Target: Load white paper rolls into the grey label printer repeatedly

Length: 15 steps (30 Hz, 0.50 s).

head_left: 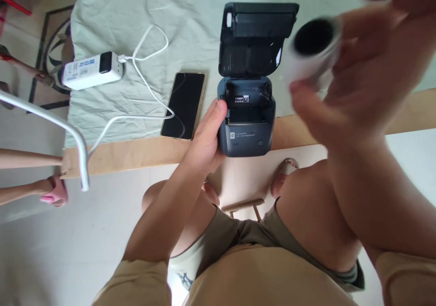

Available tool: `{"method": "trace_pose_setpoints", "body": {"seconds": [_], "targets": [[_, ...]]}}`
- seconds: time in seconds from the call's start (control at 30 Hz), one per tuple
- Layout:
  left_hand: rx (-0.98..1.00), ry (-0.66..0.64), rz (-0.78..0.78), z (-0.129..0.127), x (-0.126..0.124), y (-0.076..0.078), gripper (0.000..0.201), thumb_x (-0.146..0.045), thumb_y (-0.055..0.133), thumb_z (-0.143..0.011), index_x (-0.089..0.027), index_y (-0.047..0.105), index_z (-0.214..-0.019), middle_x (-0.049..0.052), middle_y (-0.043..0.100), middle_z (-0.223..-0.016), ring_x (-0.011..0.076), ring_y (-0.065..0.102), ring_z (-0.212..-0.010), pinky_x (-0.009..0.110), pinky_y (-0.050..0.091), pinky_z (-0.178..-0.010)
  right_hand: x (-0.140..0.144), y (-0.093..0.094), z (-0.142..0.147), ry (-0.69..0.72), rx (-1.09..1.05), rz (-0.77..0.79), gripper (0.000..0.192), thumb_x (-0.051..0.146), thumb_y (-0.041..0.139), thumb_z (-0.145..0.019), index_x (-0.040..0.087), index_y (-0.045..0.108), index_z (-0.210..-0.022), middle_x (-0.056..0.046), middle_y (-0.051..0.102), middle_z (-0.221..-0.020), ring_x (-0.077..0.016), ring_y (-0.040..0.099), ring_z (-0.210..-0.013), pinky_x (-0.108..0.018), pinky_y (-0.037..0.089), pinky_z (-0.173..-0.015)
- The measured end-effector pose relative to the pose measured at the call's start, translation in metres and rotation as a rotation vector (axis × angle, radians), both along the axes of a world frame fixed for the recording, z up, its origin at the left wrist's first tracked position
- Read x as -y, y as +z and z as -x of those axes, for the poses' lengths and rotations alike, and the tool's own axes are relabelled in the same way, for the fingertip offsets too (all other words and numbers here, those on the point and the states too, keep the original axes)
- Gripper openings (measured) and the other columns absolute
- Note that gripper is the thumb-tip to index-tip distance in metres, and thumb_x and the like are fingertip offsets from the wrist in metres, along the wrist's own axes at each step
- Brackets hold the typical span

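A dark blue label printer [247,137] is held at the table's front edge, its black lid [257,42] swung up and its paper bay exposed. My left hand [207,137] wraps around the printer's left side, thumb resting on the rim of the bay. In that bay a small white printed label shows, with no roll inside. Up to the right, my right hand [368,74] grips a white paper roll [303,67] between thumb and fingers, apart from the printer. The roll's dark core faces up. Both roll and hand are smeared by motion.
Left of the printer lies a phone [184,106] on the pale green cloth [200,28]. A white power bank [93,71] has a white cable [145,81] plugged in, which loops over the phone. A white curved bar [73,133] crosses the left side. Another person's legs [25,190] are beyond it.
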<state>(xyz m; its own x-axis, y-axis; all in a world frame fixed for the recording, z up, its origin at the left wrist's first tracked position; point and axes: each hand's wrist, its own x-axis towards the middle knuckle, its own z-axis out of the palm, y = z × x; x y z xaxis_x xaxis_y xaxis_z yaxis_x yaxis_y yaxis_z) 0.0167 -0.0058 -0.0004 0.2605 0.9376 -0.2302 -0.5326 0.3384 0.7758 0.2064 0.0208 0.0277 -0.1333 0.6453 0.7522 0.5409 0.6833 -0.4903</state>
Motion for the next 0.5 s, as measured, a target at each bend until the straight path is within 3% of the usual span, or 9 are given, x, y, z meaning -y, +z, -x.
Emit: {"method": "trace_pose_setpoints", "body": {"seconds": [0.07,0.2,0.37,0.5], "targets": [[-0.014,0.001,-0.007,-0.001,0.000,0.000,0.033,-0.049,0.051,-0.092,-0.024,0.065,-0.109,0.001,0.072,-0.114,0.0238,0.055,-0.132,0.033,0.053,-0.103,0.009,0.004,0.012,-0.013,0.146,0.010,0.038,0.025,0.062,-0.077,0.026,0.053,-0.113,-0.004,0.064,-0.110,-0.0183,0.064,-0.089,-0.032,0.049,-0.068],[-0.052,0.015,-0.027,-0.003,0.001,0.000,0.032,-0.049,0.056,-0.089,-0.022,0.064,-0.105,0.003,0.072,-0.113,0.0234,0.058,-0.129,0.031,0.053,-0.102,0.012,0.000,0.021,-0.162,0.333,0.089,0.023,0.016,0.061,-0.079,0.026,0.060,-0.100,-0.003,0.072,-0.103,-0.0211,0.068,-0.089,-0.038,0.050,-0.077],[-0.019,0.020,-0.047,-0.005,0.000,0.001,0.031,-0.047,0.056,-0.090,-0.023,0.063,-0.109,0.003,0.072,-0.111,0.0235,0.060,-0.126,0.031,0.053,-0.100,0.007,-0.006,0.017,-0.059,0.290,0.044,0.010,0.014,0.060,-0.082,0.023,0.060,-0.077,0.001,0.075,-0.101,-0.0193,0.069,-0.091,-0.037,0.048,-0.077],[0.036,0.033,-0.072,-0.002,-0.002,0.000,0.025,-0.042,0.058,-0.088,-0.022,0.065,-0.101,0.001,0.073,-0.096,0.0189,0.069,-0.107,0.025,0.056,-0.085,0.017,-0.004,0.023,-0.015,0.238,-0.085,0.011,0.014,0.061,-0.081,0.023,0.064,-0.075,0.000,0.071,-0.085,-0.0165,0.064,-0.080,-0.035,0.047,-0.072]]}}
